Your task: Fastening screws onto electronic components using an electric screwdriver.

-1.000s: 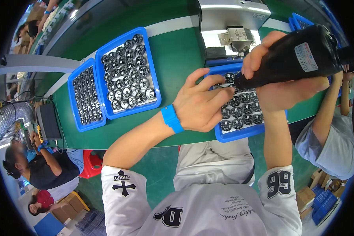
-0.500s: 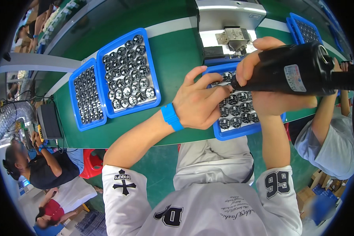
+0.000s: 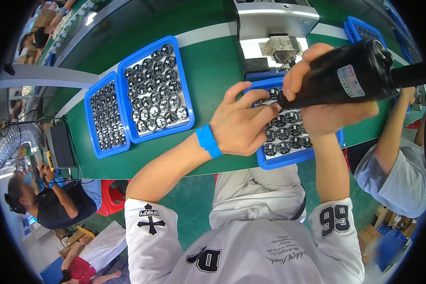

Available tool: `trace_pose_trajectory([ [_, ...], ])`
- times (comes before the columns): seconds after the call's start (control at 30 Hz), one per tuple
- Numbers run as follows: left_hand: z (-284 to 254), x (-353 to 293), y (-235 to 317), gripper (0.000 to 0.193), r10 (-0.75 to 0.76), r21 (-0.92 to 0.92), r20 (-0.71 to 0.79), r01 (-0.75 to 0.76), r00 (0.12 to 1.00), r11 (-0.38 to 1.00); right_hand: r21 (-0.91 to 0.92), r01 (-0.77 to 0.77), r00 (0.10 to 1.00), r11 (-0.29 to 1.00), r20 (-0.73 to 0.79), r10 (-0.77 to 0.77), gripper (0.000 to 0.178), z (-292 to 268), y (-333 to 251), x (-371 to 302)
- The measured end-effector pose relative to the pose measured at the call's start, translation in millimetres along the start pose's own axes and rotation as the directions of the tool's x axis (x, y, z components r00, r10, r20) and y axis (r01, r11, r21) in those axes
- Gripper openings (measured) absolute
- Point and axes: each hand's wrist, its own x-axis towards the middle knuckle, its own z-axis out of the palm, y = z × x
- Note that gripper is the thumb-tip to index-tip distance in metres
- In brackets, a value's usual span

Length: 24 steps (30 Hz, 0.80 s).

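My right hand (image 3: 327,116) is wrapped round a black electric screwdriver (image 3: 352,78), held slanting with its nose low and to the left. That nose meets the fingertips of my left hand (image 3: 239,124), over a blue tray (image 3: 275,164) of round black, shiny parts (image 3: 282,133). Two fingers of my left hand reach across the tray's left side, the others curl in beside the nose. Whatever those fingers pinch is hidden beneath them, and the screwdriver's bit is out of sight too.
Two more blue trays (image 3: 191,120) of the same parts lie to the left on the green table (image 3: 213,57). Behind my tray stands a metal machine (image 3: 274,23) with a block-shaped fixture (image 3: 285,48). A person sits at the right, others at the left. Another blue tray (image 3: 349,32) lies far right.
The screwdriver's rear end has swung slightly left and up, with my right hand turning along. Its silver bit, visible before, is now hidden. My left hand has barely moved.
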Motion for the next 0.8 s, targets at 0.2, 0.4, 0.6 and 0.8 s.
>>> trace_pose_trajectory([
  [0.2,1.5,-1.0,-0.9,0.040,-0.047,-0.026,0.003,0.047,0.999,0.999,-0.043,-0.025,0.999,0.999,0.024,0.026,0.126,2.2,-8.8,-1.2],
  [0.4,-2.3,0.3,-0.2,0.044,-0.032,-0.036,0.004,0.032,0.999,0.999,0.324,0.321,0.844,0.890,0.329,-0.424,0.123,-27.9,-43.7,46.1],
  [0.6,-2.0,-1.2,-3.5,0.044,-0.044,-0.083,0.000,0.044,0.999,0.996,-0.250,0.352,0.879,0.902,-0.244,-0.410,0.083,55.8,-63.2,74.1],
  [0.8,1.2,0.5,-5.1,0.046,-0.045,-0.116,0.025,0.048,0.999,0.992,-0.341,0.219,0.936,0.914,-0.193,-0.296,0.082,61.2,-66.7,76.7],
])
